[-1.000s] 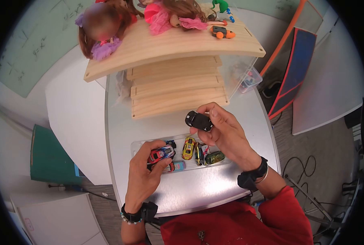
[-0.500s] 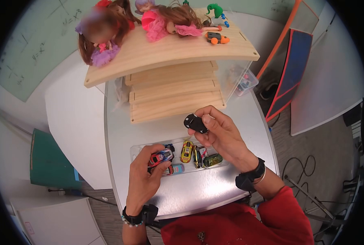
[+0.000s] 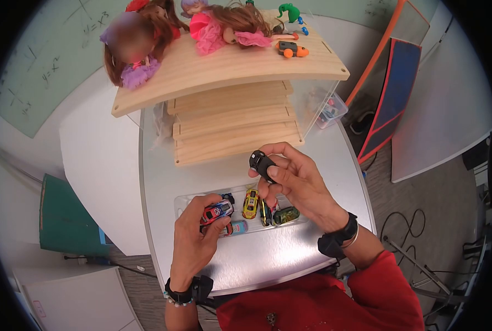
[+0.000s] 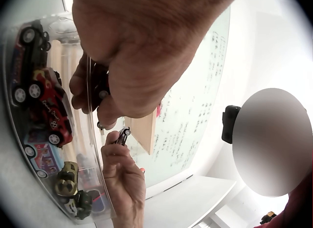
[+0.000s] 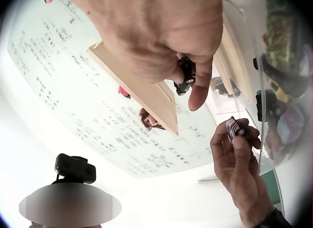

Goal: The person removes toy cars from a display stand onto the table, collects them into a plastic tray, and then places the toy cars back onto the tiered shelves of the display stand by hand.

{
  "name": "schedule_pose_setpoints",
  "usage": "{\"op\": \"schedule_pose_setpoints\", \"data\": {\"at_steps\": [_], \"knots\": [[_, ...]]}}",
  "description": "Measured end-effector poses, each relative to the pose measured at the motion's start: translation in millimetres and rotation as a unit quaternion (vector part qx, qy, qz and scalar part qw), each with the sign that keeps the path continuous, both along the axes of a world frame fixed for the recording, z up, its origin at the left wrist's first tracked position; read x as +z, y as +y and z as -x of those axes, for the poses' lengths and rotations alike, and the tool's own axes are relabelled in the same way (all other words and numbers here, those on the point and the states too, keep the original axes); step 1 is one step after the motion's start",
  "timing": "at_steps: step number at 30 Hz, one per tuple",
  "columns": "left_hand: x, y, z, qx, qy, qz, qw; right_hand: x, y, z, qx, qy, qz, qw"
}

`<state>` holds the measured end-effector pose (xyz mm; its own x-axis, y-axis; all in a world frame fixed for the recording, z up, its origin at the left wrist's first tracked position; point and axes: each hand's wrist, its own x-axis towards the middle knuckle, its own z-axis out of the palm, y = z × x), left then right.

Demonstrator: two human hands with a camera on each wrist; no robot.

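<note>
My right hand [image 3: 306,187] pinches a small black toy car [image 3: 261,163] between thumb and fingers, raised in front of the wooden steps. Its wheels show in the right wrist view, where the black car [image 5: 184,76] hangs between the fingertips. Over the left end of a clear plastic tray [image 3: 178,207], my left hand [image 3: 193,240] grips a red, white and blue toy race car [image 3: 217,212], thumb on the near side. In the tray lie a yellow toy car [image 3: 250,204], a camouflage-green one [image 3: 285,215], a light blue one [image 3: 238,228] and several others, partly covered by the hands.
Behind the tray rise wooden steps [image 3: 237,148] beneath a wide wooden shelf top [image 3: 229,69]. Dolls [image 3: 138,71] and an orange-and-grey toy [image 3: 293,49] lie on that top. A clear bin [image 3: 333,112] stands at the table's [image 3: 279,248] back right.
My right hand has turned the black car to a steeper angle and moved it slightly left, its thumb shifting over the car. The left hand stays nearly still with the race car.
</note>
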<state>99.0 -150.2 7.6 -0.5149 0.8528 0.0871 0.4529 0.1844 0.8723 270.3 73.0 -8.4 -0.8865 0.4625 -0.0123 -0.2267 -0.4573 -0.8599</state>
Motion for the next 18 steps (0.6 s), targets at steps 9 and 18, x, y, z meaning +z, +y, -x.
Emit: {"op": "schedule_pose_setpoints", "data": {"at_steps": [9, 18], "knots": [[-3.5, 0.6, -0.5, -0.008, 0.027, -0.006, 1.000, -0.4, -2.8, 3.1, 0.035, 0.033, -0.024, 0.999], [-2.7, 1.2, -3.8, -0.002, 0.040, 0.001, 0.999, 9.7, -4.6, 1.7, 0.035, -0.010, -0.029, 0.999]]}}
